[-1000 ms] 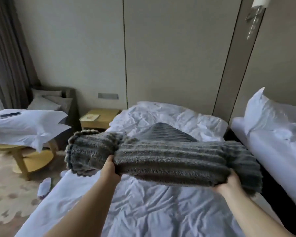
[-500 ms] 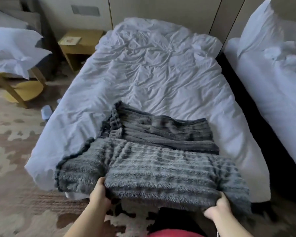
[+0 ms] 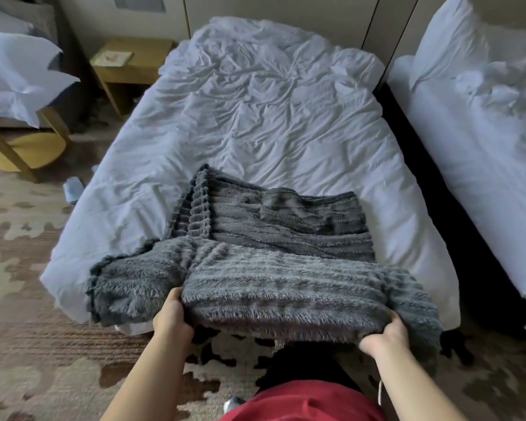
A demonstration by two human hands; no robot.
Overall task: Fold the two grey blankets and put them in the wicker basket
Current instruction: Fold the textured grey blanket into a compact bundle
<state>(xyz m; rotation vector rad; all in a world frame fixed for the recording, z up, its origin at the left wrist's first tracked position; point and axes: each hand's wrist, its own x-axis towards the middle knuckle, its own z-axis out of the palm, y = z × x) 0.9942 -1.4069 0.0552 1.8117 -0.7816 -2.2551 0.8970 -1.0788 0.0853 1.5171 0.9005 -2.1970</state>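
Observation:
A fluffy grey ribbed blanket [image 3: 274, 287] hangs folded over the foot of the white bed [image 3: 255, 117]. My left hand [image 3: 171, 312] grips its near edge on the left, and my right hand [image 3: 384, 334] grips the near edge on the right. Just beyond it a darker grey ribbed blanket [image 3: 283, 220] lies folded on the bed, partly under the one I hold. No wicker basket is in view.
A second white bed [image 3: 480, 141] stands to the right across a dark gap. On the left are a wooden nightstand [image 3: 131, 65] and a round wooden table [image 3: 25, 147] with a white pillow [image 3: 16, 77] on it. Patterned carpet covers the floor.
The blanket, held up at chest height a second ago, has come down onto the foot of the bed. My view has tipped down. Both hands keep their grip.

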